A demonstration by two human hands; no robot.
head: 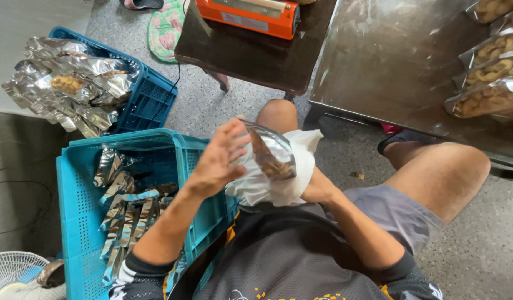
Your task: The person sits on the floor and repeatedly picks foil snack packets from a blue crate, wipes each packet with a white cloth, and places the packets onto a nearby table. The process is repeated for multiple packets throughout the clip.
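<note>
A seated person holds a pouch (273,155) above the lap, just right of the near teal crate (79,194). The pouch is a small foil bag, silvery and creased, with a clear face through which brown nuts show in its lower part; its top edge tilts up and to the left. The left hand (220,158) is spread wide, fingers straight and apart, its palm pressed flat against the pouch's left side. The right hand (315,189) is mostly hidden under a white cloth (301,150) that wraps round the pouch's right side and underside; how far that hand is closed cannot be told, though it seems to grip pouch and cloth together.

In the near crate lie more foil pouches (126,214), stacked on edge. Farther left, a blue crate (151,97) carries a heap of foil bags (73,83). Far ahead, an orange sealer (251,15) sits on a dark low table (256,55). To the right, a steel table (390,66) bears filled clear bags of nuts (492,72) at its right edge.
</note>
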